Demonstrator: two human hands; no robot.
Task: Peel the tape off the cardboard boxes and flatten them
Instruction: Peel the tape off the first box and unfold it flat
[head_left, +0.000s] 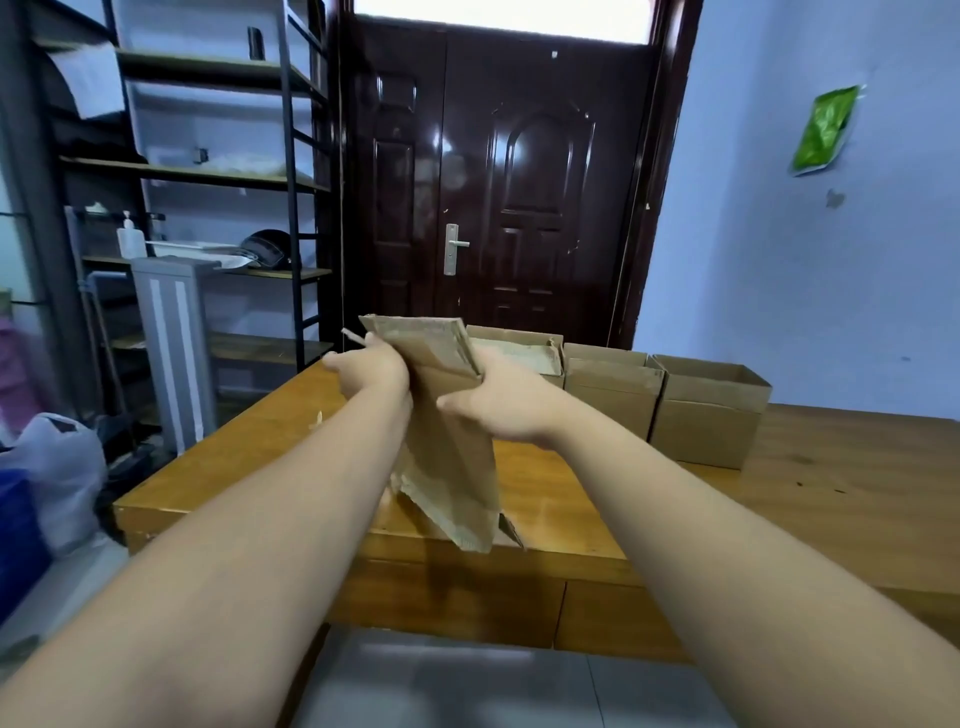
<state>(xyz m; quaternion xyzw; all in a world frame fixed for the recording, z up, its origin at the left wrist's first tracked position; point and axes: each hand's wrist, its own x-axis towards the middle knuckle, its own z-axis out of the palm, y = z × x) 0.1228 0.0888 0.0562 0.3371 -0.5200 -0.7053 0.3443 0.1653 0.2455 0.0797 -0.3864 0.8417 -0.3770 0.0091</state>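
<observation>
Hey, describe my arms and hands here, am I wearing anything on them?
Both arms are bare up to the picture's edge, with no sleeve in view. The left hand and right hand wear no gloves, and neither wrist shows a watch or bracelet. Rings cannot be ruled out: the cardboard box hides most fingers.

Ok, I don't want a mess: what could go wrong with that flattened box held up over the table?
1. The left grip and right grip both hold the flattened cardboard box near its top, so its lower end may swing or slip.
2. Its loose bottom flap hangs at the table edge and might catch there.
3. A forward push could knock the open boxes standing behind it.
</observation>
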